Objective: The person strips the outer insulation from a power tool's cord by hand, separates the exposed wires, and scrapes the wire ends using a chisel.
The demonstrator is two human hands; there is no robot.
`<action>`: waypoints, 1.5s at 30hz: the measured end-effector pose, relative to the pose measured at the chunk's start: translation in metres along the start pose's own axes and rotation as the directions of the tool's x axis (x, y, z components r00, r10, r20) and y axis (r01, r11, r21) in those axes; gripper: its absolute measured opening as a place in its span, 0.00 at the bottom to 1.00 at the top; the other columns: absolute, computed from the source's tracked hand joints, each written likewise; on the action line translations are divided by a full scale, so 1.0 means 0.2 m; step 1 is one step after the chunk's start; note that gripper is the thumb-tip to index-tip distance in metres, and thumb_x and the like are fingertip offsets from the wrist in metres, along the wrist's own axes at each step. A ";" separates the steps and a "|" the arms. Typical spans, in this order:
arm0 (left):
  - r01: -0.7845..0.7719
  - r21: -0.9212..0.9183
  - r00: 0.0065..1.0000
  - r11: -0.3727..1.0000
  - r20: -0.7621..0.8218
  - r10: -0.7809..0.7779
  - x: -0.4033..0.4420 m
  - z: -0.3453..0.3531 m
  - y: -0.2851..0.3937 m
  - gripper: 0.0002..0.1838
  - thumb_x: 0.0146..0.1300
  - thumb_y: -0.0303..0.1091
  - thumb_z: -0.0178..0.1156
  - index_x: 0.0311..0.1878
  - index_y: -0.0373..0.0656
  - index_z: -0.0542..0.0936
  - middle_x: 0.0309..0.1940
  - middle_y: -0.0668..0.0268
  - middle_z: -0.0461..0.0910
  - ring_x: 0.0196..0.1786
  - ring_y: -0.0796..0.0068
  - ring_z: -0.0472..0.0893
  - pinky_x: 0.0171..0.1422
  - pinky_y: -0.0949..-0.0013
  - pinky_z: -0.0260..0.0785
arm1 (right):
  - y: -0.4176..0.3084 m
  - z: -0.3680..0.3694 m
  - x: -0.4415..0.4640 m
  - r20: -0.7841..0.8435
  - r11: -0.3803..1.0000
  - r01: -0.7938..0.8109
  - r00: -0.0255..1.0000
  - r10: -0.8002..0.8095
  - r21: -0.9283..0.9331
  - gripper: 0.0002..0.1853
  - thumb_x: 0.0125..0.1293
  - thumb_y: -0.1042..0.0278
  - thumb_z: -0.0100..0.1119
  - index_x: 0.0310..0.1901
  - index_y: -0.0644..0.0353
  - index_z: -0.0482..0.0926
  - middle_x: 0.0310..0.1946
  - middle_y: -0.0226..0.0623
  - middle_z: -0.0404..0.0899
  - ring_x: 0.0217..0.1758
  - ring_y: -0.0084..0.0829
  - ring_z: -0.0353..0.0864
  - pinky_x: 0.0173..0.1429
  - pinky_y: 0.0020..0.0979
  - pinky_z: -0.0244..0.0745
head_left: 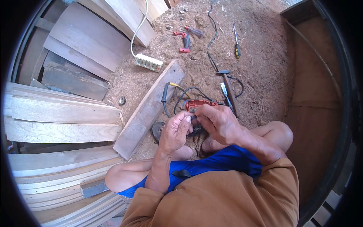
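Observation:
My left hand (176, 130) and my right hand (221, 123) meet above my crossed legs, both with fingers pinched. Between their fingertips is something small and dark, mostly hidden, whose kind I cannot make out. Just beyond the fingers lies a red power tool body (202, 103), partly covered by my hands. A black cord (165, 92) with a thick sleeve lies by it. To the right of the tool are a hammer (230, 92) with a wooden handle and a chisel (225, 94). Beside my left wrist, a grey round disc (157, 129) shows in part.
A plank (149, 109) lies left of my hands. Farther off are a red-and-black handle cover (184, 41), two screwdrivers (237, 45) and a white power strip (149, 62). A tape roll (121, 100) sits near stacked boards (64, 113). A dark-framed brown panel (317, 94) stands right.

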State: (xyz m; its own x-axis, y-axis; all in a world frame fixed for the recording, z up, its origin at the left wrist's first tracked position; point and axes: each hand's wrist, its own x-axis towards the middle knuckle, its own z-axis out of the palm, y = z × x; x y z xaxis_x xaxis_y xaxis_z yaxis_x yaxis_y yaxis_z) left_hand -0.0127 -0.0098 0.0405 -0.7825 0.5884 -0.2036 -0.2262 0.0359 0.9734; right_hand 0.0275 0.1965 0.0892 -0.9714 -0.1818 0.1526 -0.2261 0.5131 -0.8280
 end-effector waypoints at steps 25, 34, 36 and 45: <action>0.047 0.398 0.998 0.916 0.009 -0.055 0.03 0.03 0.08 0.10 0.74 0.32 0.57 0.46 0.35 0.83 0.28 0.51 0.85 0.31 0.59 0.88 0.36 0.60 0.75 | 0.11 0.15 0.00 0.087 0.941 -0.092 0.988 0.127 -0.327 0.14 0.58 0.69 0.63 0.39 0.67 0.69 0.27 0.53 0.78 0.30 0.57 0.82 0.34 0.52 0.75; -0.060 0.116 0.998 0.991 0.042 0.055 0.02 0.02 -0.03 0.11 0.77 0.34 0.55 0.44 0.36 0.82 0.24 0.65 0.81 0.29 0.80 0.78 0.35 0.69 0.71 | 0.15 0.14 -0.01 -0.012 0.999 0.035 0.999 -0.036 -0.033 0.10 0.61 0.72 0.57 0.39 0.67 0.68 0.23 0.53 0.74 0.28 0.59 0.78 0.34 0.51 0.72; -0.084 0.048 0.995 0.995 0.058 0.081 0.02 0.02 -0.06 0.12 0.78 0.35 0.55 0.45 0.36 0.82 0.25 0.66 0.81 0.29 0.81 0.78 0.34 0.70 0.71 | 0.14 0.13 -0.01 0.025 0.999 -0.021 0.999 0.019 0.049 0.10 0.61 0.72 0.57 0.39 0.67 0.69 0.23 0.53 0.74 0.29 0.59 0.78 0.35 0.51 0.72; 0.031 0.102 0.999 0.994 0.012 -0.032 0.03 -0.03 -0.03 0.13 0.79 0.37 0.54 0.47 0.37 0.83 0.25 0.66 0.82 0.29 0.80 0.79 0.35 0.71 0.71 | 0.04 -0.02 0.04 0.031 1.000 0.023 0.999 -0.023 0.008 0.09 0.60 0.76 0.67 0.39 0.65 0.77 0.32 0.49 0.79 0.35 0.53 0.82 0.38 0.46 0.77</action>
State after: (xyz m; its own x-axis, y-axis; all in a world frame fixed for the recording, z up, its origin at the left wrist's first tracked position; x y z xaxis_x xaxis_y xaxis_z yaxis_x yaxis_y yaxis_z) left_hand -0.0191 -0.0105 0.0319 -0.7676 0.5967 -0.2338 -0.1902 0.1362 0.9723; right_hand 0.0168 0.2014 0.0861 -0.9632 -0.2198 0.1549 -0.2479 0.5024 -0.8283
